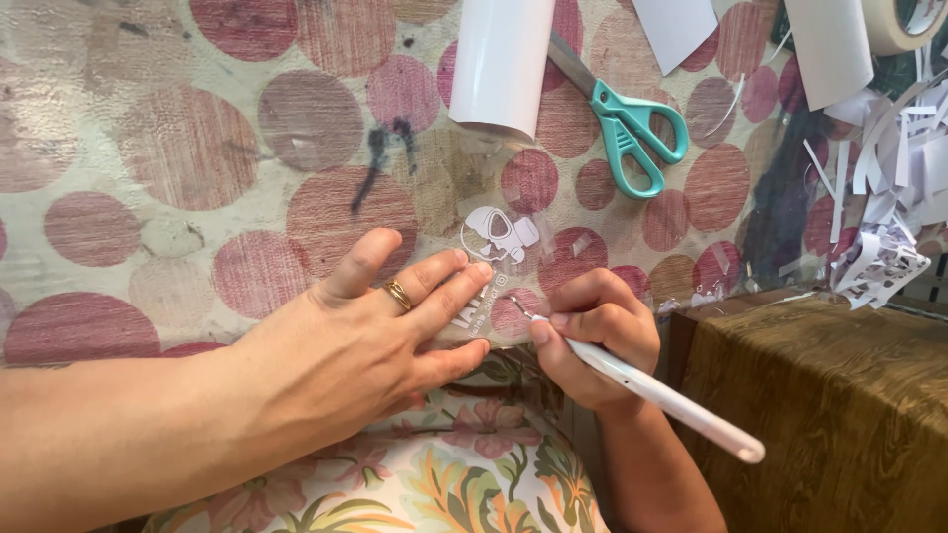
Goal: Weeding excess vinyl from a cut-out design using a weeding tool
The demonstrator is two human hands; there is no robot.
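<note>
Teal scissors (pixel 632 123) lie beyond; left fingers (pixel 444 286) flat on sticker sheet (pixel 499 242), right fingers (pixel 583 321) gripping pen tool (pixel 662 395).

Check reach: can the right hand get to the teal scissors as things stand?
Probably yes. The scissors lie in the open up-table of the right hand, handles toward it, nothing between. But that hand's grip is taken by a white pen-like tool, and the white roll covers the blade tips.

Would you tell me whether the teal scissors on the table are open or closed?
Closed, as far as shows: the scissors' two handle loops lie close together, and the one visible blade runs under the white roll, which hides the tips.
</note>
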